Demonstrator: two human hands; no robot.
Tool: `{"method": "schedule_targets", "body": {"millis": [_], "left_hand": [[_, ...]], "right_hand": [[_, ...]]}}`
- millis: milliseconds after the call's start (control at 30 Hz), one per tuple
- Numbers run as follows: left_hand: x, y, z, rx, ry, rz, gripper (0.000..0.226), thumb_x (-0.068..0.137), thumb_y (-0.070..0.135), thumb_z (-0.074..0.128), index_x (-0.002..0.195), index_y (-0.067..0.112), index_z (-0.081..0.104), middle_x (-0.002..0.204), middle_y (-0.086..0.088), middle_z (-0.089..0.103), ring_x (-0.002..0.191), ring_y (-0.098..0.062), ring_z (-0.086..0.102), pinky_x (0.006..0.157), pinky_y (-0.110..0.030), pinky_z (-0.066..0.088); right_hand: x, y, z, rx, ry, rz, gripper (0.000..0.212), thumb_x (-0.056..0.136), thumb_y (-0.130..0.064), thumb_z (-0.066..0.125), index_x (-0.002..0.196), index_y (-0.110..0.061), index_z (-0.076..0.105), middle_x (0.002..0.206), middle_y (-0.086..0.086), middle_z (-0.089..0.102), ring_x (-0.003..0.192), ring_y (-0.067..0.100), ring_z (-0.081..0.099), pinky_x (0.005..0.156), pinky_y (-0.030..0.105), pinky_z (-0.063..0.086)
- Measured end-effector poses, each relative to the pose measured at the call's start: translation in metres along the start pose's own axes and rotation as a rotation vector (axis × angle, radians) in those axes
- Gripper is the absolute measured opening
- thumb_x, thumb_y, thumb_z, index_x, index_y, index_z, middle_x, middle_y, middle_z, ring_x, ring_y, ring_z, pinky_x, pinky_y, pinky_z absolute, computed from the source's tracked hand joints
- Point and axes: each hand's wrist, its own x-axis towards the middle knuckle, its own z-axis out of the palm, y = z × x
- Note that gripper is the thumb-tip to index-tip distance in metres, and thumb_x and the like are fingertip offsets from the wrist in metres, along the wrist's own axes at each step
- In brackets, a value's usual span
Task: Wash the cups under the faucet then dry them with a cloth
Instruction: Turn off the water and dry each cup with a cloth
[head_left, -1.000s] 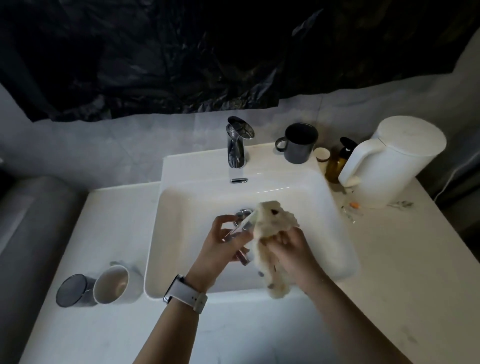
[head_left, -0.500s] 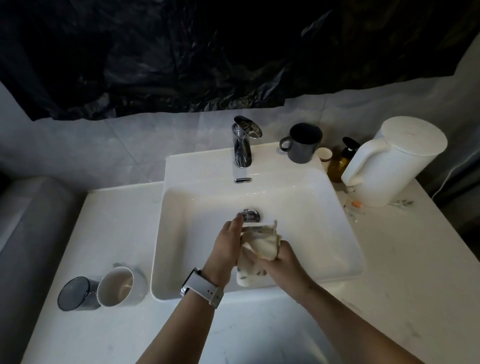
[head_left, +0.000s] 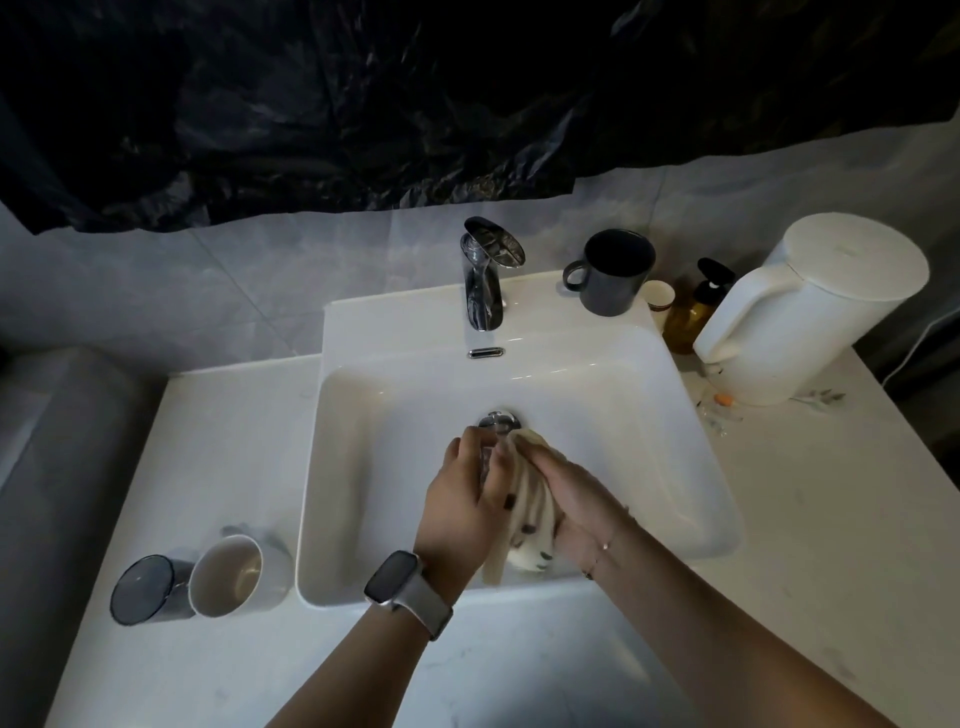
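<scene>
Since the earlier frame your hands are sitting lower and closer together over the sink (head_left: 717, 467), and the cloth (head_left: 530, 525), which was bunched up between them, is now hanging down between the palms. Reading left to right: two cups are lying on their sides on the desk (head_left: 218, 447), the dark cup (head_left: 143, 590) touching the white cup (head_left: 228, 571), both mouths facing you and well apart from your hands. Your left hand (head_left: 467, 499) is curling around a clear glass cup (head_left: 485, 460), seen only as a glint between the fingers, just below the drain (head_left: 500, 420). Your right hand (head_left: 576, 499) is pressing the cloth against that cup with fingers nearly straight. Both hands are already on the cup; the left is the one carrying it. Its long axis is hard to judge, since fingers and cloth are hiding most of it. Behind, the faucet (head_left: 485, 280) is showing no visible stream, and a dark mug (head_left: 613, 273) is standing upright on the sink's back ledge.
</scene>
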Motion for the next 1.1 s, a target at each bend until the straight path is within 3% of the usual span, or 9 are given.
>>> {"method": "schedule_targets", "body": {"millis": [100,267,367,500,633,700,833,933,1100], "left_hand": [[0.013,0.005,0.008,-0.191,-0.04,-0.291,0.024,0.101,0.041,0.039,0.092,0.022,0.051,0.085,0.002,0.06,0.084,-0.024,0.06,0.07,-0.032,0.043],[0.025,0.009,-0.008,-0.904,-0.276,-0.78,0.041,0.1,0.034,0.036,0.095,0.005,0.064,0.072,-0.011,0.067,0.066,-0.025,0.065,0.059,-0.026,0.051],[0.019,0.019,-0.001,-0.836,-0.171,-0.63,0.048,0.103,0.038,0.032,0.113,0.004,0.063,0.092,-0.016,0.067,0.072,-0.026,0.063,0.056,-0.028,0.049],[0.002,0.028,0.007,-0.282,0.148,-0.187,0.027,0.101,0.044,0.037,0.088,0.025,0.051,0.086,0.004,0.061,0.082,-0.016,0.059,0.071,-0.031,0.044],[-0.003,0.003,-0.004,0.002,-0.027,0.314,0.033,0.095,0.052,0.036,0.106,0.025,0.049,0.1,0.002,0.056,0.086,-0.009,0.057,0.077,-0.021,0.044],[0.0,0.002,-0.009,-0.195,-0.164,0.298,0.034,0.099,0.053,0.039,0.113,0.024,0.048,0.101,-0.002,0.057,0.085,-0.018,0.061,0.077,-0.031,0.05],[-0.001,0.024,-0.015,-0.76,-0.257,-0.297,0.057,0.1,0.062,0.023,0.112,0.024,0.064,0.087,-0.002,0.071,0.072,-0.014,0.067,0.063,-0.029,0.054],[0.001,0.021,-0.015,-0.784,-0.29,-0.519,0.068,0.101,0.059,0.023,0.114,0.013,0.072,0.109,-0.014,0.074,0.104,-0.029,0.068,0.093,-0.041,0.05],[-0.012,0.018,-0.004,-0.464,-0.015,-0.184,0.044,0.102,0.046,0.028,0.097,0.022,0.065,0.088,0.007,0.074,0.088,-0.014,0.068,0.079,-0.029,0.052]], "right_hand": [[-0.005,0.011,0.001,-0.176,0.145,-0.274,0.036,0.084,-0.037,0.07,0.096,-0.003,0.072,0.09,0.013,0.075,0.083,0.023,0.071,0.073,0.036,0.055],[-0.003,0.012,-0.017,-1.178,0.066,-0.787,0.045,0.079,-0.047,0.063,0.077,-0.002,0.07,0.058,-0.011,0.061,0.055,0.0,0.057,0.057,0.018,0.044],[-0.008,0.008,-0.019,-0.908,0.026,-0.809,0.018,0.08,-0.03,0.068,0.083,-0.012,0.072,0.072,-0.015,0.07,0.068,0.001,0.064,0.064,0.023,0.05],[-0.017,-0.006,0.001,-0.356,0.085,-0.369,0.037,0.078,-0.042,0.069,0.097,-0.011,0.073,0.09,0.005,0.075,0.089,0.02,0.07,0.071,0.03,0.052],[-0.027,-0.029,0.003,-0.122,-0.069,0.009,0.029,0.088,-0.039,0.061,0.087,-0.013,0.074,0.078,0.008,0.069,0.065,0.021,0.063,0.062,0.029,0.05],[-0.031,-0.026,0.005,-0.203,-0.022,-0.145,0.03,0.089,-0.035,0.062,0.086,-0.007,0.072,0.075,0.011,0.069,0.06,0.022,0.063,0.059,0.03,0.05],[-0.038,-0.005,0.005,-0.597,0.13,-0.724,0.035,0.08,-0.035,0.068,0.08,-0.001,0.071,0.07,0.007,0.069,0.065,0.014,0.064,0.063,0.031,0.05],[-0.032,0.017,-0.009,-0.939,0.15,-1.023,0.039,0.074,-0.044,0.065,0.08,-0.006,0.074,0.071,0.002,0.073,0.066,0.014,0.07,0.059,0.03,0.055],[-0.048,0.005,0.014,-0.531,0.171,-0.566,0.026,0.074,-0.036,0.076,0.079,-0.011,0.074,0.07,-0.001,0.071,0.067,0.015,0.067,0.061,0.031,0.049]]}}
